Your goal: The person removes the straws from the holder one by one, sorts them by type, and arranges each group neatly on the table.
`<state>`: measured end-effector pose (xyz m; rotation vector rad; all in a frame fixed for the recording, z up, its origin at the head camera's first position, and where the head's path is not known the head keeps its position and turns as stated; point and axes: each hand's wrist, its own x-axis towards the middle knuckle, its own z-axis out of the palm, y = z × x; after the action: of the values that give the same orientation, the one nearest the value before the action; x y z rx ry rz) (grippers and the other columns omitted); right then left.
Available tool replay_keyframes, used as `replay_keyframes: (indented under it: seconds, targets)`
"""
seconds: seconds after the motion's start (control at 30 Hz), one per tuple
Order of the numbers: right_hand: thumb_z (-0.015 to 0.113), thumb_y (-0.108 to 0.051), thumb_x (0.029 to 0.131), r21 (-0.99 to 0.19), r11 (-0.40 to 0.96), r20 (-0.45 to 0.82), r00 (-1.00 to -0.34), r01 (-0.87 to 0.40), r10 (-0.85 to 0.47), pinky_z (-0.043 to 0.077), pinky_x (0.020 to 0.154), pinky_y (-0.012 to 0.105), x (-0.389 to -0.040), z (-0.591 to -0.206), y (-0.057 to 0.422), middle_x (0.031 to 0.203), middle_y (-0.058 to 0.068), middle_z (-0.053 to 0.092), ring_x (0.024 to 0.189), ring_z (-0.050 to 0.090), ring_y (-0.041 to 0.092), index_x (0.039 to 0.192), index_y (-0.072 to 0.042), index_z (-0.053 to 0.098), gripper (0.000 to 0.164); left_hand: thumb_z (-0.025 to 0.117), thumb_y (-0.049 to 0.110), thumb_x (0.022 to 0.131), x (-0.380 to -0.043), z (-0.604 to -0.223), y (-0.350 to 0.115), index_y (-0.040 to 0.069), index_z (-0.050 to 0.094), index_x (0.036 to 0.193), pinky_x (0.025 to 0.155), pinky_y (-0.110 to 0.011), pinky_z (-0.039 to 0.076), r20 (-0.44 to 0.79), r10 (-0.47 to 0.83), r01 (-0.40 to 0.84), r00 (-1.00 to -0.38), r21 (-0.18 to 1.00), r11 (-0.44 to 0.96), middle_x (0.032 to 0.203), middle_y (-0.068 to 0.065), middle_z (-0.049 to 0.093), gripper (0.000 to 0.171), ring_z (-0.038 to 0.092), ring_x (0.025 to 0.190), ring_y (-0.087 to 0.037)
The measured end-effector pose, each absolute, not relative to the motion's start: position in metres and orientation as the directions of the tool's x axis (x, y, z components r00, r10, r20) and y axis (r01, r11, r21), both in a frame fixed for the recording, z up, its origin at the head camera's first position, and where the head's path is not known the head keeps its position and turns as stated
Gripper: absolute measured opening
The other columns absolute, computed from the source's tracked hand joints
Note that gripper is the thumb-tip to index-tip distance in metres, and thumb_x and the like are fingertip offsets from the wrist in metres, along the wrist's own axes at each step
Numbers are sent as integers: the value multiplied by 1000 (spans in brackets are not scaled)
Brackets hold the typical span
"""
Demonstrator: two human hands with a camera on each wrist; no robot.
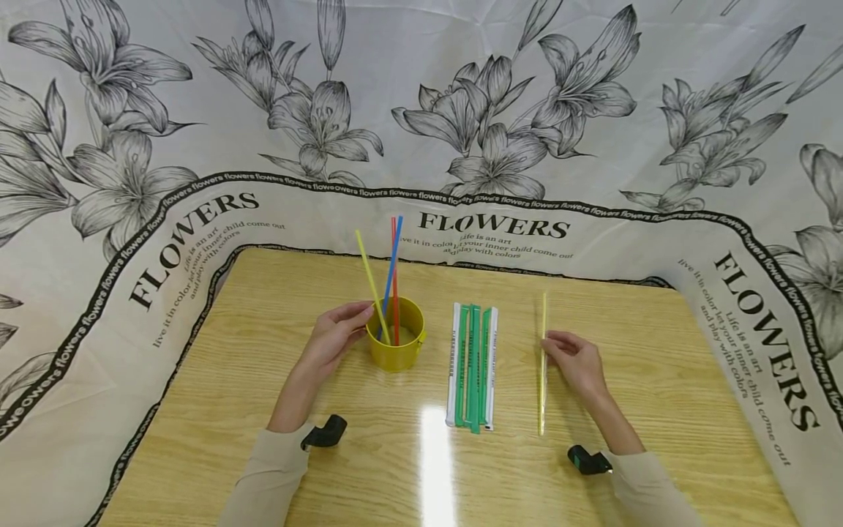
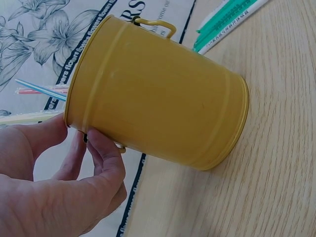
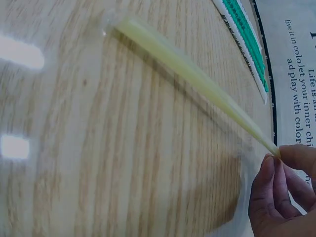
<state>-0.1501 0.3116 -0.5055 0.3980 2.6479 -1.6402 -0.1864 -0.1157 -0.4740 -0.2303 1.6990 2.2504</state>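
Note:
My left hand (image 1: 331,334) grips the rim of a yellow metal bucket (image 1: 394,357) on its left side. In the left wrist view the thumb lies at the rim of the bucket (image 2: 158,94), and the fingers bend against the outer wall by a handle lug. Three straws lean inside it: a yellow straw (image 1: 367,269), a blue straw (image 1: 393,260) and a red straw (image 1: 396,300). Over to the right, my right hand (image 1: 581,360) pinches another yellow straw (image 3: 197,86) in a clear wrapper between thumb and fingertips. That straw points lengthwise away from me, close over the table.
Several slim green and white paper packets (image 1: 473,366) lie side by side between the bucket and the right hand. A wood-grain table (image 1: 369,454) carries everything. Behind it hangs a white cloth (image 1: 369,212) printed with flowers and lettering. Each wrist wears a black camera mount (image 1: 327,432).

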Motion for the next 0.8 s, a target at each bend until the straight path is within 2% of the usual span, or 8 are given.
replay_keyframes:
  seconds: [0.17, 0.43, 0.8]
  targets:
    - [67, -13, 102, -852, 475, -135, -970, 218, 203, 58, 67, 20, -149, -511, 310, 115, 26, 70, 80, 64, 0, 131, 12, 61, 38, 62, 10, 105, -187, -474, -116, -5, 59, 138, 89, -22, 54, -313, 149, -342, -938, 907, -246, 121, -6, 65, 37, 64, 101, -10]
    - [69, -9, 99, -793, 582, -73, -977, 180, 201, 57, 62, 19, -151, -516, 306, 102, 21, 72, 74, 63, 2, 120, 9, 69, 28, 63, 11, 104, -188, -474, -116, -5, 59, 138, 88, -21, 54, -323, 148, -351, -935, 902, -252, 121, -5, 64, 37, 64, 102, -10]
    - [70, -6, 97, -771, 618, -28, -978, 152, 205, 55, 58, 18, -150, -515, 298, 94, 21, 72, 71, 64, 7, 112, 10, 69, 22, 63, 12, 104, -188, -474, -116, -2, 60, 137, 88, -22, 55, -332, 146, -359, -932, 900, -247, 123, -6, 64, 36, 64, 103, -11]
